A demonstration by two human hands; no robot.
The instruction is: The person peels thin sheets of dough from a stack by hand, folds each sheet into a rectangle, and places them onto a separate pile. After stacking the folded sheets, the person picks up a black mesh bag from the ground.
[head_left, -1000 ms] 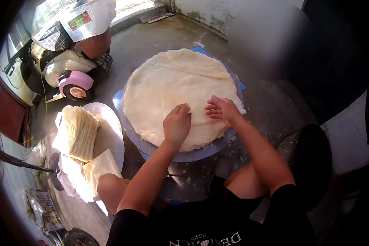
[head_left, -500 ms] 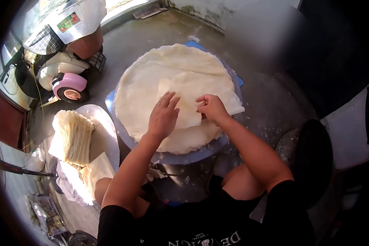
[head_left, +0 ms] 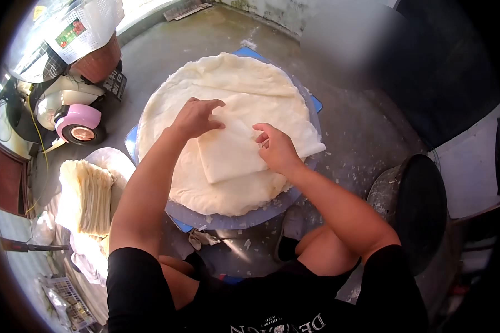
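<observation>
A broad round pile of pale, thin, dough-like sheets (head_left: 228, 197) lies on a round board (head_left: 236, 222) in front of me. On top rests a folded sheet (head_left: 228, 161), roughly rectangular. My left hand (head_left: 197, 118) is over its upper left side, thumb and fingers apart, with nothing visible between them. To the right, my right hand (head_left: 276, 149) is low over the folded sheet with its fingers curled in. Whether those fingers pinch a bit of sheet is hidden. One rolled or folded edge sticks out at the pile's right side.
Left of me, a tall stack of folded sheets (head_left: 86, 194) stands on a pale round surface (head_left: 114, 161). Beyond are a pink-and-black wheeled object (head_left: 80, 125) and a white perforated basket (head_left: 83, 33). A large dark round object (head_left: 422, 213) stands at right.
My left hand has moved up and left, its thumb now spread from the fingers. My right hand has shifted slightly. The folded sheet's left corner now shows; the view has tilted a little.
</observation>
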